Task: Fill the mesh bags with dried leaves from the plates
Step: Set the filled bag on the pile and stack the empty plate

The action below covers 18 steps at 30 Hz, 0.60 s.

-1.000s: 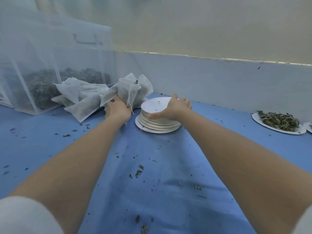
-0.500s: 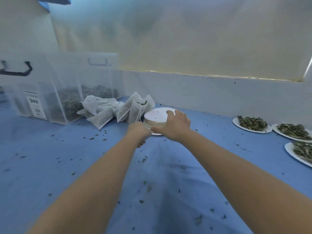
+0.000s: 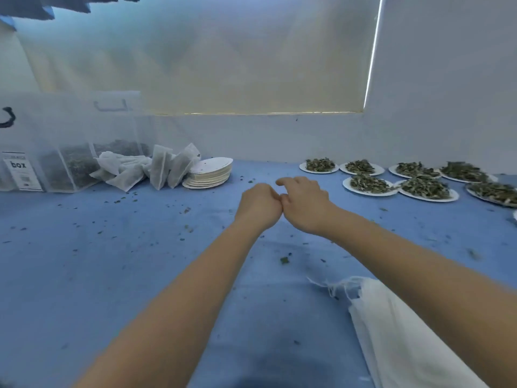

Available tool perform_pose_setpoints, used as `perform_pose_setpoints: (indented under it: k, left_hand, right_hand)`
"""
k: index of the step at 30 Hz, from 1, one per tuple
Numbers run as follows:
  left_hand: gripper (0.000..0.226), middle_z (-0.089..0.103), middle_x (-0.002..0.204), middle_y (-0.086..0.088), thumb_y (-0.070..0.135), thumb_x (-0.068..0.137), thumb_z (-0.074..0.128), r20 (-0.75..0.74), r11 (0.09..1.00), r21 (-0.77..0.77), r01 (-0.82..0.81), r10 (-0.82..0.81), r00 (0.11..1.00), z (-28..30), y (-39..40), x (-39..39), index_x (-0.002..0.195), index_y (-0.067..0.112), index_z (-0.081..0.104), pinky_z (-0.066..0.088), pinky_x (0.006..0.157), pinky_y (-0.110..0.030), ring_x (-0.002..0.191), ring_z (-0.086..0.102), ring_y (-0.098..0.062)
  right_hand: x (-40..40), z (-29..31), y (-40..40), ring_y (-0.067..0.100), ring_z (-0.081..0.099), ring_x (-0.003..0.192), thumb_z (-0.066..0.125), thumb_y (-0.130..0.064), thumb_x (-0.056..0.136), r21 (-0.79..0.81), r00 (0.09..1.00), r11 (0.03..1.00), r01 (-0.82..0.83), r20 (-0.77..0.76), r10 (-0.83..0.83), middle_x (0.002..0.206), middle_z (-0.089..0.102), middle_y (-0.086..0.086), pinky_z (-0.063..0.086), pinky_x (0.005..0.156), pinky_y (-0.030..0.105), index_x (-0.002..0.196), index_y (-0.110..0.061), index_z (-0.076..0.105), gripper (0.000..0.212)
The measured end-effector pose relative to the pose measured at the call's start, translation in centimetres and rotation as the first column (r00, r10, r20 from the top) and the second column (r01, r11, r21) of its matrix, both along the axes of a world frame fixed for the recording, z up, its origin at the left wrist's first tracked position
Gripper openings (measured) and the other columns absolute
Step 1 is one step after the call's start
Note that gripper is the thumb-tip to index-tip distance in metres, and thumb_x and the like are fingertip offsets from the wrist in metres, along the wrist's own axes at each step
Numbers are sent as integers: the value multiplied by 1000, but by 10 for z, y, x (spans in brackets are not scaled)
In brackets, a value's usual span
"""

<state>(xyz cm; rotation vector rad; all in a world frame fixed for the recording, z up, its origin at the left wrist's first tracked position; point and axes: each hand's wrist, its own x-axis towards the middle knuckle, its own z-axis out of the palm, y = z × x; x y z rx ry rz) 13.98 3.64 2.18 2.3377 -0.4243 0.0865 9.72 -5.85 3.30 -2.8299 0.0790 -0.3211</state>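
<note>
Several white plates heaped with dried leaves point(image 3: 369, 184) lie on the blue table at the right, the nearest just beyond my right hand. A pile of filled mesh bags point(image 3: 156, 169) leans together at the back left. My left hand point(image 3: 260, 204) hovers over the table's middle with its fingers curled under, and nothing shows in it. My right hand point(image 3: 305, 203) touches it on the right side, fingers loosely bent and the forefinger reaching forward, holding nothing. A white heap of mesh fabric point(image 3: 405, 331) lies under my right forearm.
A stack of empty white plates point(image 3: 209, 175) sits beside the filled bags. A clear plastic box point(image 3: 70, 152) holding dried leaves stands at the far left. Leaf crumbs dot the blue table cover point(image 3: 140, 261). A white wall runs along the back.
Both hands have left the stack of empty plates and moved right to the table's middle, now touching each other. The view has swung right, bringing the leaf plates in.
</note>
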Motion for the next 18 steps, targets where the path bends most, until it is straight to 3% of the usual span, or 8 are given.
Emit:
perform_pose_setpoints:
  k: [3, 6, 10, 13, 18]
  left_hand:
    - [14, 55, 74, -16, -2, 83, 46, 1, 994, 26, 108, -109, 994, -13, -40, -29, 81, 9, 54, 45, 60, -35, 64, 48, -25]
    - [21, 49, 75, -15, -1, 84, 45, -34, 983, 5, 184, -184, 982, -26, -82, -50, 69, 13, 44, 39, 60, -33, 66, 44, -21]
    - [31, 51, 73, -12, 2, 87, 45, -43, 971, -18, 240, -241, 970, -28, -132, -63, 62, 18, 39, 51, 69, -41, 71, 52, -24]
    - [29, 48, 63, -5, 4, 88, 45, -48, 965, 10, 261, -260, 964, -28, -166, -59, 63, 17, 40, 51, 73, -39, 71, 51, -25]
    - [12, 43, 69, 0, 11, 89, 48, -110, 970, 42, 241, -236, 966, -36, -206, -23, 78, 13, 44, 43, 66, -32, 74, 49, -23]
  right_hand:
    - [-40, -7, -32, 30, 26, 135, 39, -20, 98, -14, 998, 999, 44, -46, -45, 149, 28, 10, 25, 107, 42, 146, -21, 27, 49]
    - [-72, -15, -70, 30, 25, 136, 38, -23, 99, -21, 988, 992, 123, -88, -124, 149, 27, 10, 25, 108, 43, 146, -19, 26, 48]
    - [-85, -17, -120, 31, 25, 136, 34, -26, 100, -13, 967, 976, 219, -135, -218, 150, 26, 10, 27, 109, 43, 146, -18, 25, 47]
    - [-78, -18, -152, 31, 27, 135, 35, -22, 99, 20, 952, 963, 268, -160, -261, 148, 30, 11, 28, 109, 45, 145, -15, 27, 47]
    - [-45, -29, -193, 32, 36, 128, 34, -31, 100, 83, 925, 938, 335, -215, -312, 142, 35, 15, 34, 105, 45, 142, -13, 30, 46]
